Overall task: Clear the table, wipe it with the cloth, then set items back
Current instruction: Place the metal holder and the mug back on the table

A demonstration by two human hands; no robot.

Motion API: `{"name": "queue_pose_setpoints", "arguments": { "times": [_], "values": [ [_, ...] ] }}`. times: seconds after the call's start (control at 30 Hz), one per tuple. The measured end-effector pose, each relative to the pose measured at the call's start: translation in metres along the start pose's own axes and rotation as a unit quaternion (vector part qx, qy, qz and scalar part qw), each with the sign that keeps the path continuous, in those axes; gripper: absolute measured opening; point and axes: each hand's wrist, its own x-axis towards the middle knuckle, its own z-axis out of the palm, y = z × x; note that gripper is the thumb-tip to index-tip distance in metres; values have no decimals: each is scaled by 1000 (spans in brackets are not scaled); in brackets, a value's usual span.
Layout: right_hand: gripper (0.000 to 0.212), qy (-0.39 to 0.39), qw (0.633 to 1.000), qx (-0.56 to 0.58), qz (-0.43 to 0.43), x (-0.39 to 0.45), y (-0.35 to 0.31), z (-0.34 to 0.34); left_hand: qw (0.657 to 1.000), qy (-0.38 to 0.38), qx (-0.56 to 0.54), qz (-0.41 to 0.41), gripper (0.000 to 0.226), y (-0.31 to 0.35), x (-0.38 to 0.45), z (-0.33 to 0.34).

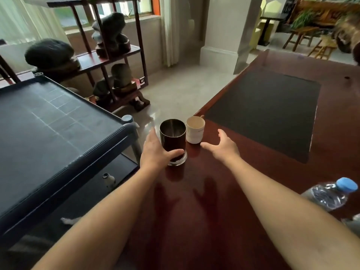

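A dark drinking glass (173, 137) with a thick clear base stands near the left corner of the red-brown wooden table (224, 221). My left hand (155, 151) wraps around its lower part, thumb across the front. Just behind and right of it stands a white ceramic cup (195, 129). My right hand (224, 146) hovers right of the cup with fingers spread, holding nothing. A black mat (268, 112) lies on the table farther back.
A plastic water bottle (331, 193) with a blue cap lies at the table's right edge. A dark blue cart (50, 129) with a flat top stands to the left, a small bottle (109, 179) on its lower shelf. A wooden shelf (109, 55) with stones stands behind.
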Motion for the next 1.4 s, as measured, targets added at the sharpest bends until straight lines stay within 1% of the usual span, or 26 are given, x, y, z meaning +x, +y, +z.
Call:
{"name": "queue_pose_setpoints", "arguments": {
  "times": [0.07, 0.17, 0.33, 0.4, 0.47, 0.5, 0.57, 0.63, 0.73, 0.87, 0.93, 1.07, 1.27, 1.4],
  "values": [
    [104, 0, 999, 30, 21, 18, 7, 17, 999, 5, -48, 3, 130, -12, 13, 14],
    [111, -1, 997, 59, 40, 47, 14, 42, 996, -4, -84, 2, 135, -29, 35, 31],
    [121, 10, 991, 125, 39, 92, 16, 77, 992, -13, -126, 10, 141, -52, 58, 48],
    [126, 23, 986, 159, 34, 106, 16, 90, 987, -27, -152, 33, 136, -53, 64, 53],
    [135, 37, 979, 198, 34, 118, 15, 100, 975, -33, -209, 70, 118, -53, 69, 59],
    [140, 44, 975, 215, 34, 123, 14, 104, 969, -32, -231, 78, 114, -53, 72, 63],
    [143, 52, 968, 244, 31, 132, 14, 110, 966, -31, -246, 71, 122, -55, 74, 71],
    [137, 56, 963, 262, 19, 140, 14, 116, 969, -19, -240, 59, 125, -56, 73, 77],
    [125, 81, 958, 274, -2, 147, 14, 123, 965, -18, -258, 53, 122, -56, 72, 82],
    [95, 99, 955, 278, -20, 152, 12, 129, 965, -25, -255, 56, 116, -54, 75, 84],
    [87, 101, 956, 276, -16, 150, 8, 128, 964, -27, -260, 54, 115, -54, 76, 84],
    [80, 115, 956, 268, -21, 138, 6, 121, 961, -34, -268, 61, 114, -51, 76, 81],
    [83, 145, 945, 291, -24, 107, 10, 87, 957, -41, -273, 91, 112, -31, 72, 78],
    [81, 176, 937, 302, -15, 84, 23, 56, 950, -51, -287, 115, 97, -4, 67, 83]
  ]
}}
